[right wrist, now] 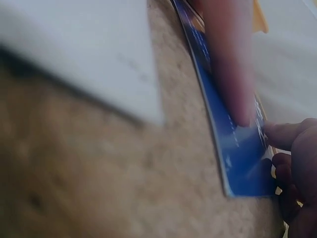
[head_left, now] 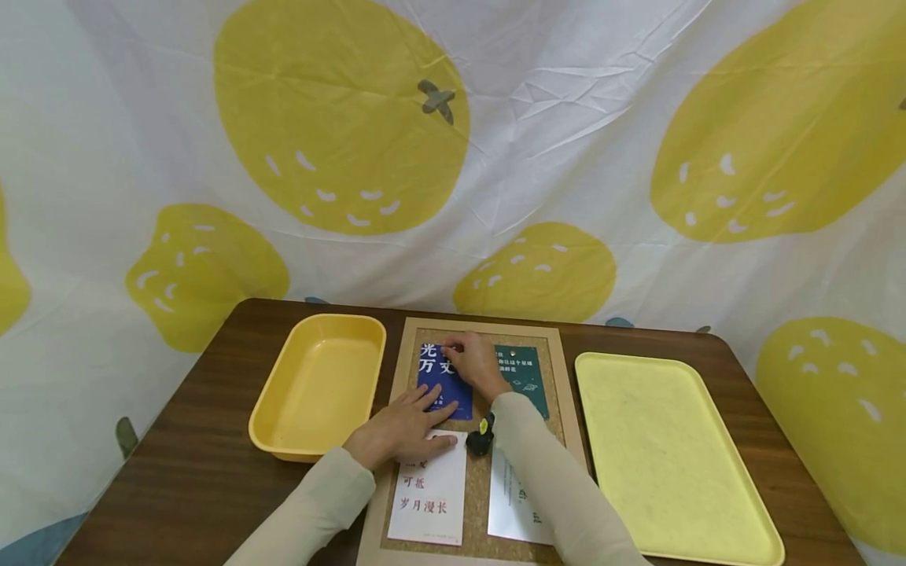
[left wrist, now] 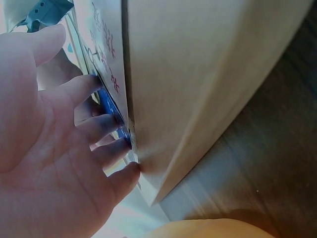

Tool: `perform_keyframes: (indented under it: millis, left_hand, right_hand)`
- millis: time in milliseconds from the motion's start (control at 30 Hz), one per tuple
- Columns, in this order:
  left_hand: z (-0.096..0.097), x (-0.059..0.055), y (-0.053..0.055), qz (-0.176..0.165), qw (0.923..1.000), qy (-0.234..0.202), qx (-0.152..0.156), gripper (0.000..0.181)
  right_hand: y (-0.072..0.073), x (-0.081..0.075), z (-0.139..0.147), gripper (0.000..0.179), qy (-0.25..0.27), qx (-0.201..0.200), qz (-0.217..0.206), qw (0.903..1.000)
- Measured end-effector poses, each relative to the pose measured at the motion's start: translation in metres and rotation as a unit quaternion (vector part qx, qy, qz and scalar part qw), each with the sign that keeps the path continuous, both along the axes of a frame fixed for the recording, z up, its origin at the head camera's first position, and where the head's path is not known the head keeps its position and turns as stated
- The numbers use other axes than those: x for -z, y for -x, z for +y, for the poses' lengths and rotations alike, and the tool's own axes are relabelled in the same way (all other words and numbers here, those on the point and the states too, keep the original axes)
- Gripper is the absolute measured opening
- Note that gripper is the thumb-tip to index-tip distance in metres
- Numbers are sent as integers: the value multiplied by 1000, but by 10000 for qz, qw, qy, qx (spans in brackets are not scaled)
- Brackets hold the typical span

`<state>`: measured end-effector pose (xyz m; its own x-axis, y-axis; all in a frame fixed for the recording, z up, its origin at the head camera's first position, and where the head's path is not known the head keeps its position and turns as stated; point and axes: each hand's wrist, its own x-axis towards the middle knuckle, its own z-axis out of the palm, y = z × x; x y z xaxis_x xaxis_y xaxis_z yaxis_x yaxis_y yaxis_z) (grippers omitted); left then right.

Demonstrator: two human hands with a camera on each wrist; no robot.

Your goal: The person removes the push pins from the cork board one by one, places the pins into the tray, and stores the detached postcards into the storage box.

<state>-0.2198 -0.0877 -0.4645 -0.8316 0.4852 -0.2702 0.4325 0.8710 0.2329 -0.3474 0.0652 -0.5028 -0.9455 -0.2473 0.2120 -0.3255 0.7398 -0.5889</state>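
A blue card [head_left: 453,399] with white characters lies at the upper left of a framed cork board [head_left: 477,487]. My left hand [head_left: 405,428] rests with spread, straight fingers across its lower part, the thumb over the top of a white card [head_left: 428,511] with red characters. My right hand [head_left: 476,363] bends its fingers at the blue card's top, thumb and fingertips pinched together; what lies between them is hidden. In the right wrist view, the right thumb [right wrist: 285,135] meets the blue card's surface. A green card [head_left: 524,385] beside it carries a small gold pin [head_left: 513,354].
A deep yellow basin [head_left: 314,321] stands left of the board, and a flat pale-yellow tray [head_left: 672,456] lies to its right. A second white card [head_left: 506,503] is partly under the right forearm. A black device [head_left: 480,442] sits at the right wrist. The fruit-print cloth [head_left: 552,157] hangs behind the table.
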Motion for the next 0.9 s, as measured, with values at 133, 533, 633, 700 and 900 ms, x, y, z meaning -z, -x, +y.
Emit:
perform_keyframes:
  millis: [133,533,633,700,900]
  left_hand:
    - [0,-1,-1,15,10000,3,2,64]
    - [-1,0,1,-13,10000,62,4,63]
    - [-1,2,2,-12,10000,59,-16,64]
    - [-1,3,3,-12,10000,50,-22,64]
    - [-1,3,2,14,10000,7,-2,63]
  right_hand:
    - [1,1,1,9,62,86,-38,9999]
    - [3,-4,-3,13,-615,184,102,9979]
    - [4,-4,-4,13,-683,218,134,9973]
    - [4,-5,-4,13,-706,252,100,9971]
    - [3,-8,-4,14,-640,328,-192,9972]
